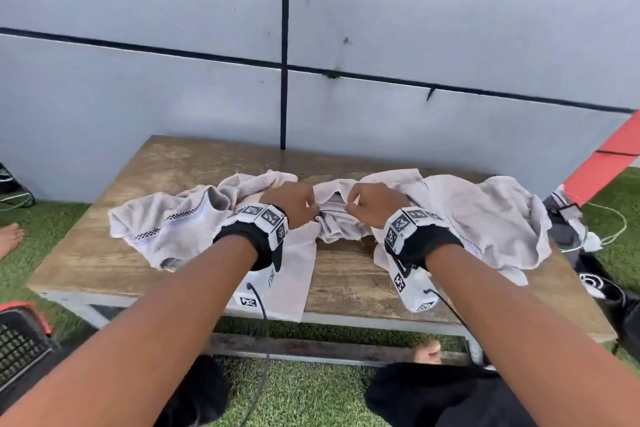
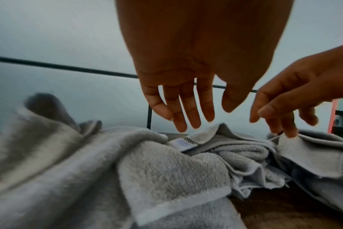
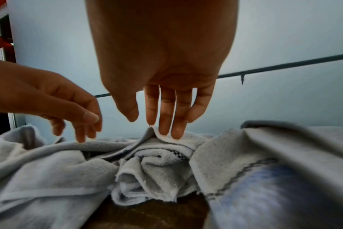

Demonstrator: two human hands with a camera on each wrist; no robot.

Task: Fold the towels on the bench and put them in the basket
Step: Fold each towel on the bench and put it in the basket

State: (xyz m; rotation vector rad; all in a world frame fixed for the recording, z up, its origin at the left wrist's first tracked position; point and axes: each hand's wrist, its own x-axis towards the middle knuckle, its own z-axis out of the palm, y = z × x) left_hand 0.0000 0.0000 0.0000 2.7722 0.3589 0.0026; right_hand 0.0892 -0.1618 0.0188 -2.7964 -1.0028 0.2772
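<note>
Several crumpled pale grey towels lie across the wooden bench point(image 1: 341, 272): one heap on the left point(image 1: 173, 222), one on the right point(image 1: 485, 215), and a bunched piece point(image 1: 336, 227) between my hands. My left hand point(image 1: 298, 208) hovers over the middle bunch with straight fingers point(image 2: 188, 111), and one fingertip meets a towel fold in the right wrist view. My right hand point(image 1: 367, 201) has straight fingers point(image 3: 166, 117) pressing on a white hem point(image 3: 166, 138), thumb apart. A black mesh basket with a red rim point(image 1: 20, 347) stands at the lower left.
A grey panelled wall stands right behind the bench. Green artificial grass surrounds it. A black bag with cords point(image 1: 571, 229) sits at the bench's right end, below a red beam point(image 1: 606, 163). Someone's bare foot point(image 1: 10, 236) shows at the far left.
</note>
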